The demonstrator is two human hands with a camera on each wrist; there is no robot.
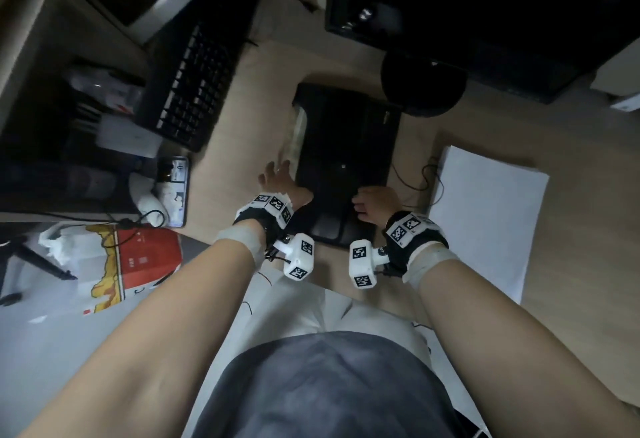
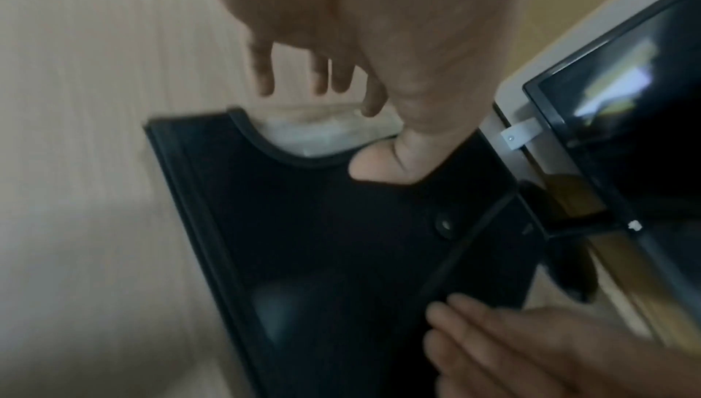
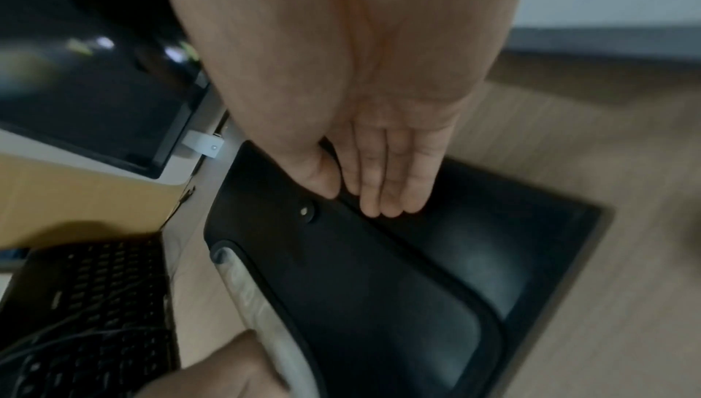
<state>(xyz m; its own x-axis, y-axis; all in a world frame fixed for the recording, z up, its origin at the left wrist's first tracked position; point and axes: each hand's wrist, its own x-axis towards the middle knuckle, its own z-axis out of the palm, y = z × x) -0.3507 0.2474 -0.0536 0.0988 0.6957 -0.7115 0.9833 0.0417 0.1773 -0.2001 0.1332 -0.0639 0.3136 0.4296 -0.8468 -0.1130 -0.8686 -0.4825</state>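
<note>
A flat black case (image 1: 346,160) with a snap button (image 1: 343,166) lies on the wooden desk in front of me. A clear plastic packet (image 1: 296,136) sticks out from under its left edge, showing through a curved cut-out (image 2: 314,131). My left hand (image 1: 282,183) sits at that left edge. Its fingers (image 2: 322,74) are straight and spread over the packet, and the thumb presses on the case (image 2: 322,224). My right hand (image 1: 372,202) lies flat on the near right part of the case. Its straight fingers (image 3: 383,188) press together along a flap seam near the snap button (image 3: 305,211).
A black keyboard (image 1: 194,84) lies at the left, with a phone (image 1: 175,188) and a red-and-white paper bag (image 1: 135,257) nearer me. A dark monitor (image 1: 485,4) with a round base (image 1: 424,84) stands behind the case. White paper (image 1: 485,215) and a thin cable (image 1: 426,177) lie at the right.
</note>
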